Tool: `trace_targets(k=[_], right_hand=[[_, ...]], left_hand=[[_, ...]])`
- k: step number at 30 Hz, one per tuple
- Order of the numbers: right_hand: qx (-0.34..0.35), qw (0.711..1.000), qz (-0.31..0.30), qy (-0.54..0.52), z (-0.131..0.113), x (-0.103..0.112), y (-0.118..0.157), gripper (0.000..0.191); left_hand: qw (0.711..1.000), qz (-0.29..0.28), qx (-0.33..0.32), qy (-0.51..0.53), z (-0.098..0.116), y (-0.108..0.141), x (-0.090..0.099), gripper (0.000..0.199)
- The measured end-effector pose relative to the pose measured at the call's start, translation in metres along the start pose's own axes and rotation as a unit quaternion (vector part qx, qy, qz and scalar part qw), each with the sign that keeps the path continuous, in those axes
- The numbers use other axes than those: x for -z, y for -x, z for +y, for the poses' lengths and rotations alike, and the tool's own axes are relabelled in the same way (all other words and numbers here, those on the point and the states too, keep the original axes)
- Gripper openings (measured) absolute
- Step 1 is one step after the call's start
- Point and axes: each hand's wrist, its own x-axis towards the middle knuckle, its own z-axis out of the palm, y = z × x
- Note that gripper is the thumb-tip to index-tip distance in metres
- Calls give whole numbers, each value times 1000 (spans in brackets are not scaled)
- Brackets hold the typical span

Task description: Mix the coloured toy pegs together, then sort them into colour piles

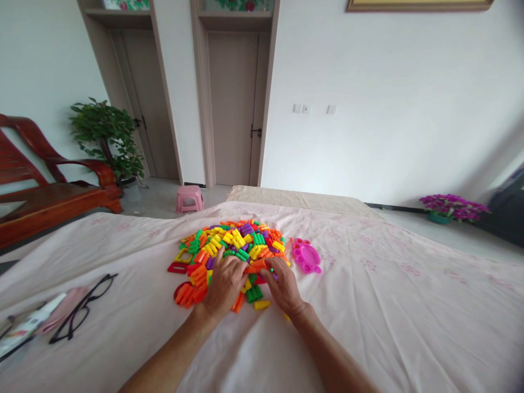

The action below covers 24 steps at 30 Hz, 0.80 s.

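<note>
Pink cloth [388, 311] lies under a heap of bright toy bits [233, 238]. Fingers of the left hand [225, 281] and right hand [285, 285] pinch an orange piece [256, 266] (by the heap's near side).

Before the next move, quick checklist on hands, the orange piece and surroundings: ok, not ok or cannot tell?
1. Left hand on the orange piece: ok, fingers at its left end.
2. Right hand on the same piece: ok, fingers at its right end.
3. Orange piece single or several joined: cannot tell, fingers cover its ends.
4. View of the pile unobstructed: not ok, the left hand hides part of it.
5. Glasses clear of the hands: ok, well off to the left on the cloth.
6. Pink palette clear of the pile: cannot tell, its left edge sits close to the pieces.
</note>
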Motion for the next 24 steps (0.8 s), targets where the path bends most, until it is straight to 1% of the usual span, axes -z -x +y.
trace_targets(k=[3,4,6,7,9,11,13,15,17,19,21,24], right_hand=[[-74,994,74,-14,15,-1,1,28],[-89,992,85,-23,19,0,1,29],[-88,992,81,-30,27,2,1,30],[-80,993,79,-26,30,3,0,32],[-72,993,89,-11,35,5,1,35],[-78,991,110,-2,40,6,1,33],[-86,989,120,2,45,6,2,30],[-82,990,117,7,46,7,3,26],[-58,992,107,15,42,9,3,22],[-13,997,74,22,29,11,3,17],[38,999,18,31,12,12,3,14],[99,992,-70,41,-13,8,4,15]], left_hand=[[1000,-3,27,-1,-4,-2,4,11],[999,-3,38,-1,-7,-3,7,12],[998,2,66,-6,-16,-8,15,20],[996,4,90,-13,-23,-10,20,26],[986,-5,165,-30,-41,-14,31,35],[966,-37,254,-40,-62,-13,41,31],[946,-63,315,-39,-82,-9,45,31],[932,-83,351,-25,-96,-3,44,35],[925,-98,368,2,-104,2,38,35],[922,-95,374,35,-108,3,31,32],[924,-76,368,74,-110,1,27,35],[925,-42,348,143,-113,-4,26,43]])
